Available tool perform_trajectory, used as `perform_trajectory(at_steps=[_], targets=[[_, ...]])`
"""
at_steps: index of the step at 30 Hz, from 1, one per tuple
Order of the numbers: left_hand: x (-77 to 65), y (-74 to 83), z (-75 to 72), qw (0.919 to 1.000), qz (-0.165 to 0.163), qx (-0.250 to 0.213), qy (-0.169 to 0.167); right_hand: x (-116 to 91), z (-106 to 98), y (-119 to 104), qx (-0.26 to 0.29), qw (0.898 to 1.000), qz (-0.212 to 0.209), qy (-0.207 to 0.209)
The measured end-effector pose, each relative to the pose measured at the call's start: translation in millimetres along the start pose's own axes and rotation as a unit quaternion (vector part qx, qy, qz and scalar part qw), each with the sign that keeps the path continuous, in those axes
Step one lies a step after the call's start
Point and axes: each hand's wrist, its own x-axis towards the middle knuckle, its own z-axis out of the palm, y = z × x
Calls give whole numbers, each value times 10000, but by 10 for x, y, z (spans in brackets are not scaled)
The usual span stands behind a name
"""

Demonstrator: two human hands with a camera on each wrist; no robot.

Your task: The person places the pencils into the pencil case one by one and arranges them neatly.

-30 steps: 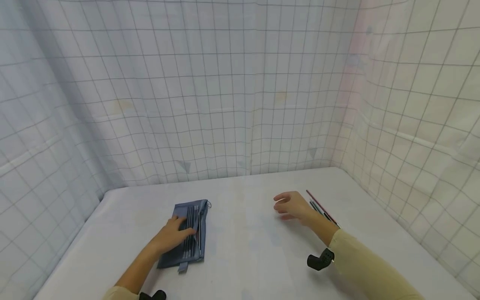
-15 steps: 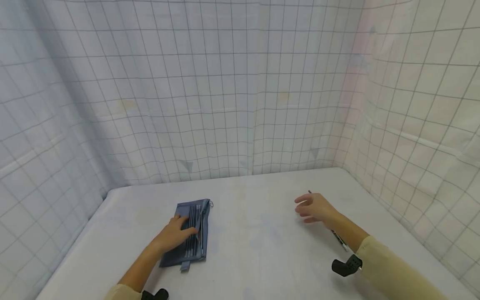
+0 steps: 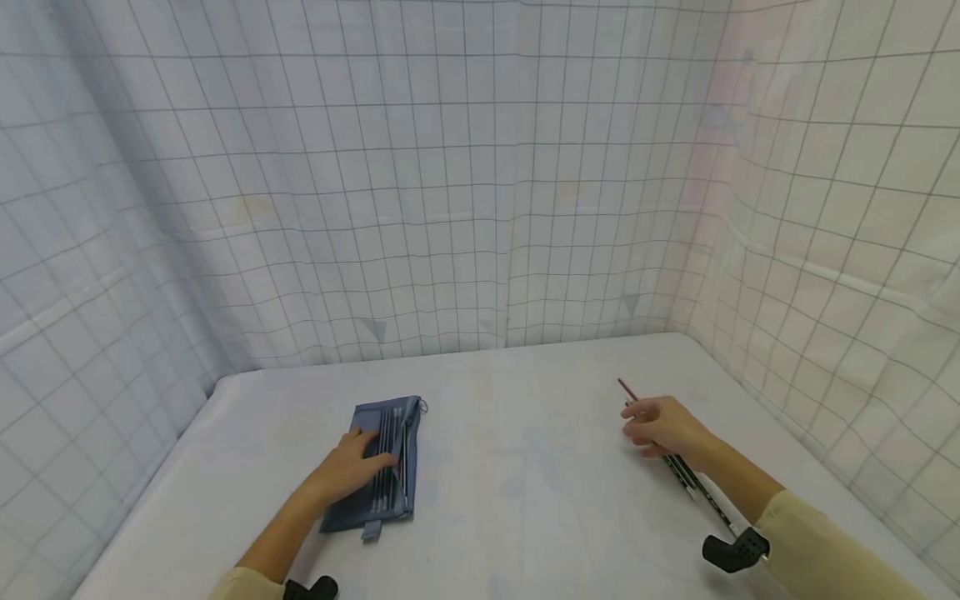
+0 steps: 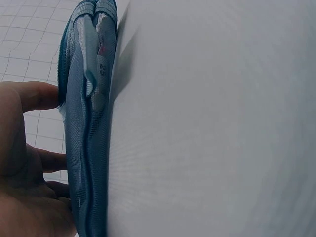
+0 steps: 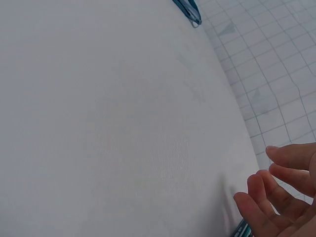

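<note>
A blue zippered pencil case point(image 3: 349, 510) lies on the left half of the table, with several slim pencils or pens inside it. My left hand point(image 3: 347, 472) rests on it with fingers and thumb spread and relaxed. In the left wrist view, the fingertips touch the face of the case, and its open zipper edge shows. On the right, my right hand point(image 3: 670, 431) hovers over several loose pencils point(image 3: 679, 477), with its fingers loosely bent and nothing between them. The red end of one pencil point(image 3: 627, 389) sticks out beyond the fingertips; the hand hides the pencils' middle part.
A white table point(image 3: 495, 467) spreads between the two hands. White sheets with a grid pattern point(image 3: 480, 208) hang behind it and along both sides. Each wrist wears a black camera point(image 3: 737, 551).
My right hand has moved right and slightly nearer to me, from left of the pencils to over them. The left hand has stayed on the pencil case.
</note>
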Motion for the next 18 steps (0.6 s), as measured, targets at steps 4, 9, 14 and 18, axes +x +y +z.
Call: perform_trajectory(at_steps=[4,9,14,18], targets=[[-4,21,-6,10000,28,-4,-9,-82,-78,49,-163,9999,11,-6],[-8,20,-2,10000,54,21,-5,-168,-161,137,-442,9990,73,86],[-26,23,2,10000,48,60,21,-206,-209,202,-562,9983,77,139],[-32,22,4,10000,43,69,29,-233,-239,233,-814,9965,41,203]])
